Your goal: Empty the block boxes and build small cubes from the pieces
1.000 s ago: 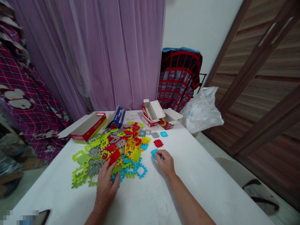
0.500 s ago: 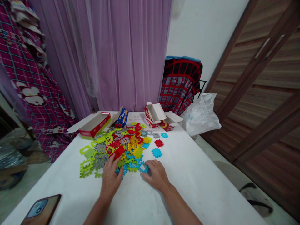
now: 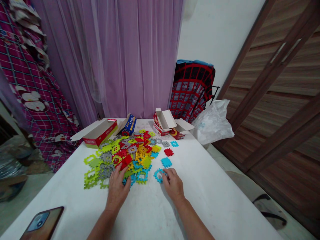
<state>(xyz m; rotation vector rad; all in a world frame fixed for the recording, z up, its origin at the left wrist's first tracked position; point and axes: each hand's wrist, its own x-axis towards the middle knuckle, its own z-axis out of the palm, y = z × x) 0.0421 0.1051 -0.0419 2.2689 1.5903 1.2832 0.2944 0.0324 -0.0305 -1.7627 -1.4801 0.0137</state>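
Note:
My right hand (image 3: 173, 184) pinches a blue notched-edge interlocking building tile (image 3: 158, 175) with an open middle, just right of the pile. My left hand (image 3: 118, 184) rests with its fingers spread at the near edge of the pile of interlocking tiles (image 3: 108, 156). Its fingertips lie by a red piece (image 3: 125, 162) and grey tiles; whether they press on the red piece I cannot tell. Green, grey, red, yellow and blue tiles overlap in the pile. Separate from it, a solid blue tile (image 3: 166, 162) and a red tile (image 3: 168, 152) lie beyond my right hand.
Open cardboard boxes stand at the back: a red-and-green one (image 3: 100, 135), a blue one (image 3: 131, 124) and red-and-white ones (image 3: 162, 123). A phone (image 3: 42, 224) lies at the front left of the white table (image 3: 215, 196). A white plastic bag (image 3: 212, 123) hangs by the right edge.
My right hand has moved right, drawing the blue open-centred tile away from the pile. My left hand has stayed nearly where it was.

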